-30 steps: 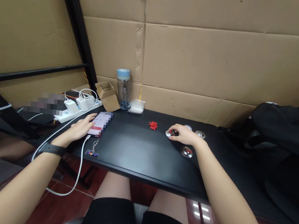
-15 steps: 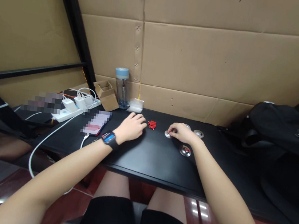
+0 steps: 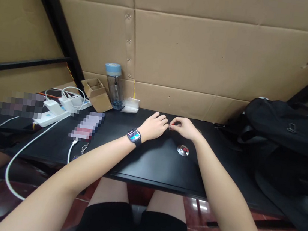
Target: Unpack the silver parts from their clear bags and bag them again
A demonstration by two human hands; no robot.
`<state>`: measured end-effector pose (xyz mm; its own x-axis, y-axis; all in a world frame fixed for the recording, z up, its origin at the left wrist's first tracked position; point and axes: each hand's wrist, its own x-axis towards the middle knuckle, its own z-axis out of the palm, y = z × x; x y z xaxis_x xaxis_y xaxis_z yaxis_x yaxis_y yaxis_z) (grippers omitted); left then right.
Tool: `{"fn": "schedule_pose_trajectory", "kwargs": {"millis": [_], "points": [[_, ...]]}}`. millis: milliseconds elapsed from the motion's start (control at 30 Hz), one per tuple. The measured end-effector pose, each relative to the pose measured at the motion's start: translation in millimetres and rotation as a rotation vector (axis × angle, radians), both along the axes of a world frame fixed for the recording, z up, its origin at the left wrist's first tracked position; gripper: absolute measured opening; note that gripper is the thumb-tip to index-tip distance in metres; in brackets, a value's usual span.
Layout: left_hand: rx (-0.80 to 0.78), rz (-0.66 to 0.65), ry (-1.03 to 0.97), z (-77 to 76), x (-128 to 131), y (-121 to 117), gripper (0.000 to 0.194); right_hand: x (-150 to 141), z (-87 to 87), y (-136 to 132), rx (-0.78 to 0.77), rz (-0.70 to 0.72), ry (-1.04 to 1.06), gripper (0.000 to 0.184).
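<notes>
My left hand [image 3: 155,126], with a smartwatch [image 3: 134,136] on the wrist, rests low over the tabletop with its fingers apart and palm down. It reaches close to my right fingertips, and its thumb is hidden. My right hand [image 3: 185,128] pinches a small red piece [image 3: 172,124] between thumb and forefinger. A bit of shiny metal [image 3: 169,127] shows between the two hands, too small to make out fully. Nearer me lies a round, shallow metal dish [image 3: 183,150] with red in it. Another dish's edge [image 3: 199,131] peeks out behind my right wrist.
On the left of the black table [image 3: 147,164] are a phone [image 3: 88,125] on a white cable, a power strip [image 3: 48,117] with chargers, an open cardboard box [image 3: 97,94], a bottle [image 3: 114,87] and a clear plastic packet [image 3: 130,105]. A black backpack [image 3: 277,128] stands at the right.
My left hand has moved right, beside my right hand, and now covers the spot of the red pile. My right hand has lifted slightly from its place by the dishes. The view has shifted.
</notes>
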<state>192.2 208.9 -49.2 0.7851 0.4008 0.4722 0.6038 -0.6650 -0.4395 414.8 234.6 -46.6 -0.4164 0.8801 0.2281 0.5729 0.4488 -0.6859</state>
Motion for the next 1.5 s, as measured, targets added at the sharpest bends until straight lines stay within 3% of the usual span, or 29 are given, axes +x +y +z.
{"fn": "schedule_pose_trajectory", "kwargs": {"millis": [267, 733, 1033, 1167, 1267, 1367, 1500], "points": [[0.038, 0.005, -0.168, -6.3, -0.6, 4.3, 0.026, -8.3, -1.6, -4.7, -0.184, 0.08, 0.317, 0.023], [-0.07, 0.005, -0.268, -5.8, -5.9, 0.6, 0.023, -16.7, 4.4, -15.5, -0.276, 0.212, 0.36, 0.038], [-0.069, 0.022, -0.22, -8.0, -6.7, 0.3, 0.024, -12.5, -1.2, -10.7, -0.105, 0.074, 0.094, 0.034], [-0.067, 0.046, -0.207, -8.8, -8.3, 0.4, 0.022, -8.7, 12.7, -17.8, 0.044, 0.046, -0.027, 0.038], [-0.078, 0.079, -0.214, -10.7, -10.1, 2.5, 0.02, -19.3, 34.4, -38.5, 0.164, 0.101, -0.084, 0.047], [-0.117, 0.11, -0.221, -13.9, -11.2, 6.1, 0.021, -42.8, 49.9, -67.2, 0.213, 0.251, -0.14, 0.057], [-0.133, 0.131, -0.161, -16.5, -10.4, 9.8, 0.022, -71.0, 44.9, -90.2, 0.249, 0.4, -0.243, 0.061]]}}
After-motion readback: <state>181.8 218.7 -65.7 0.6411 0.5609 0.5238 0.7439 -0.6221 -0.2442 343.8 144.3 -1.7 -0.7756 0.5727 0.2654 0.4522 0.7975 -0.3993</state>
